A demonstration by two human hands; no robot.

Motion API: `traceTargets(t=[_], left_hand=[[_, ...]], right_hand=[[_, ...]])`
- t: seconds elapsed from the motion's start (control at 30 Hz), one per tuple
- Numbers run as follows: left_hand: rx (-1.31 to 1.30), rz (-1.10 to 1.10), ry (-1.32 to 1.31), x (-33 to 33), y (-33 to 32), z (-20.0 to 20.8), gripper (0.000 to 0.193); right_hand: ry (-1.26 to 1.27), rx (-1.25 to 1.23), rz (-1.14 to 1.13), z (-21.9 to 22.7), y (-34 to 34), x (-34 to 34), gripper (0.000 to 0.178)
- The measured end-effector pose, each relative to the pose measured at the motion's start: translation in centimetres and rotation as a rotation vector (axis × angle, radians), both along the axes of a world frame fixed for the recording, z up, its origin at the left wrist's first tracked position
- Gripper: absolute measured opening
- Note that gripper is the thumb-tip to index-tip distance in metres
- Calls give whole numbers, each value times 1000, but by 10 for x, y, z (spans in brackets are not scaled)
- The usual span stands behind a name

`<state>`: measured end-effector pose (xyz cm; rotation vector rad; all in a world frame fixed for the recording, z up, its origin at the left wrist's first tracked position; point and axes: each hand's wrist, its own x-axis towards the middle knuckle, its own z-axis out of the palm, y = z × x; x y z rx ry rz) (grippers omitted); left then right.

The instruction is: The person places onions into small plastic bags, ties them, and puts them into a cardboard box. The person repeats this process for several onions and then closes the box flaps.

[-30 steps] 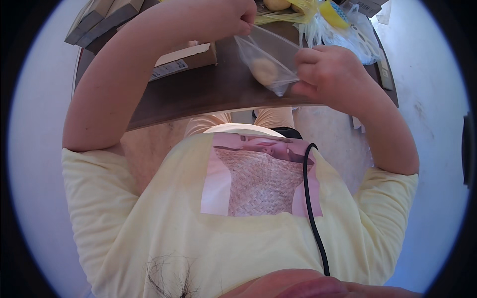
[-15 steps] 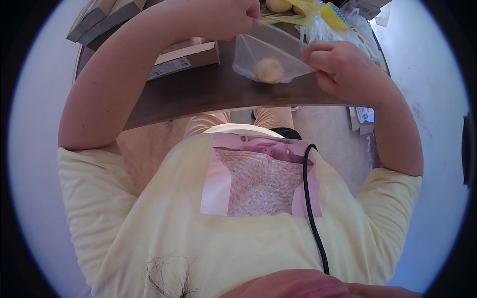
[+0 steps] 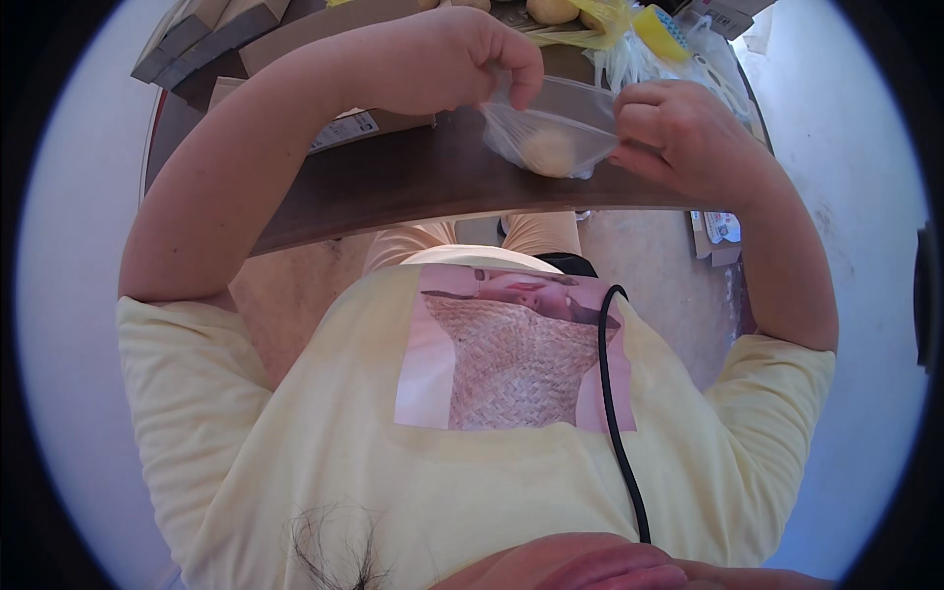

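A clear plastic bag (image 3: 585, 101) is stretched between my two hands over the near part of the dark table (image 3: 393, 182). At its bottom, seen through the film, sits one round tan thing (image 3: 549, 153), perhaps a potato. My left hand (image 3: 472, 64) has its fingers curled down at the bag's left edge, pinching the film; the exact grip is partly hidden. On the other side, my right hand (image 3: 674, 133) grips the bag's right edge between thumb and fingers.
Behind my left forearm lies an opened cardboard box (image 3: 383, 126). More flat boxes (image 3: 211, 44) are stacked at the far left. At the back, a yellow bag (image 3: 600, 25) holds round tan things, beside white plastic bags (image 3: 639, 71) and a yellow tape roll (image 3: 661, 31).
My left hand has come down and to the right, so the bag hangs slacker. The round tan thing has shifted slightly right and nearer. My right hand has barely moved.
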<state>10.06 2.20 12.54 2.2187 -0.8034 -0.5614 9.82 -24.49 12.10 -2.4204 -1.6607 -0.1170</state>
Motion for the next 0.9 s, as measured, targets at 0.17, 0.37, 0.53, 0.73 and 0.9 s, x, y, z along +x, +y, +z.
traceTargets(t=[0.17,0.37,0.53,0.73,0.9], left_hand=[[-59,-133,-342,-4,-3,-5,17],[91,-183,-361,-3,1,-9,5],[232,-220,-420,-8,2,-1,18],[-58,-92,-481,-6,6,-14,21],[-231,148,-233,-10,-1,-29,13]], right_hand=[[-18,25,-18,-6,-2,7,24],[144,69,-49,-11,-3,12,24],[177,102,-82,-16,-4,15,22],[339,223,-143,-25,-11,25,16],[409,480,-255,-41,2,19,13]])
